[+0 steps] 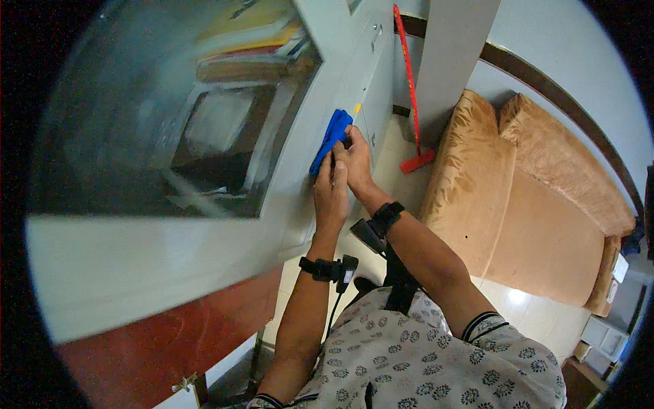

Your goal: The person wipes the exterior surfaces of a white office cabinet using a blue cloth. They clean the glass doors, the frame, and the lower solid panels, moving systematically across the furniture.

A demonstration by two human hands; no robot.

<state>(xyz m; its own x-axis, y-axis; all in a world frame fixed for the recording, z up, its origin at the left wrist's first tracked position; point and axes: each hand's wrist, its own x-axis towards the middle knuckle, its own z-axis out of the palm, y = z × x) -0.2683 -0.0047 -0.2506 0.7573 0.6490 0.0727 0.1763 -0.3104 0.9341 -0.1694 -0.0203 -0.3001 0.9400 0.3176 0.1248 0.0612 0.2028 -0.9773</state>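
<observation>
A folded blue cloth (334, 134) rests against the white frame of a cabinet door (301, 133). My right hand (356, 156) grips the cloth from the right side, fingers bent over its edge. Just below, my left hand (331, 197) holds the cloth's lower end between fingers and thumb. The face of the cloth against the cabinet is hidden. Left of the hands is the door's dark glass pane (127, 138), showing blurred shapes that may be contents or reflections. A small yellow piece (357, 109) shows at the cloth's upper right.
A red long-handled tool (412, 87) leans beyond the cabinet, its flat head (417, 161) on the tiled floor. A tan plush sofa (546, 230) stands at the right. Below the cabinet at lower left is a reddish-brown surface (179, 317). Both wrists wear black strapped devices.
</observation>
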